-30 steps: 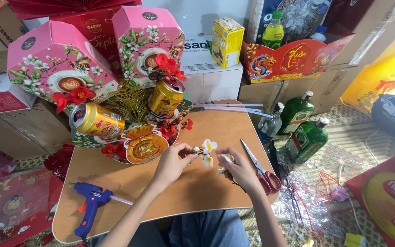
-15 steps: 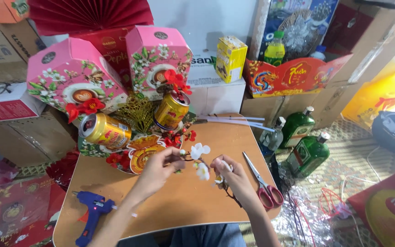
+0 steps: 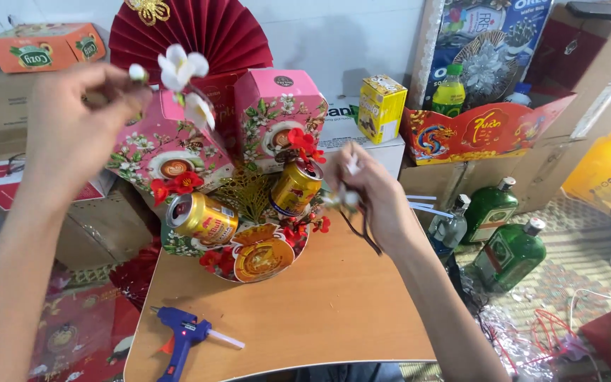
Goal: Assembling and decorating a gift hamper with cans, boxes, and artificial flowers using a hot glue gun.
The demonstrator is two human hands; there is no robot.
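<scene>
The left hand [image 3: 72, 134] is up now, lifted well clear of the tabletop [image 3: 334, 311] where it sat a second ago. It is high at ten o'clock, grip pinched shut on a sprig [image 3: 178, 78] of white blossoms. The flowers stand in front of the red fan [image 3: 199, 32] and the pink boxes [image 3: 263, 120]. A moment back both hands were low and close together over the wood, sharing that sprig. Now they are well apart, so the piece looks split, or pulled free.

Below the raised hand, at seven o'clock, the blue glue gun [image 3: 182, 336] lies flat on the tabletop, untouched, nozzle pointing right.

Centre stage, the gift arrangement [image 3: 249, 226] holds its place: two gold cans [image 3: 203, 218] tilted among red flowers, a gold medallion in front.

Just right of it, at one o'clock from the middle, the right hand [image 3: 369, 194] hovers beside the upper can. Its grip is closed around a small pale bit with dark wire stems [image 3: 362, 230] trailing beneath. Blur hides exactly what the pale bit is.

Further right, at three o'clock, two green bottles [image 3: 503, 240] stand off the tabletop's edge. The scissors seen earlier are no longer in view.

So the blossom has left the work surface, and is held up near the top of the display.
</scene>
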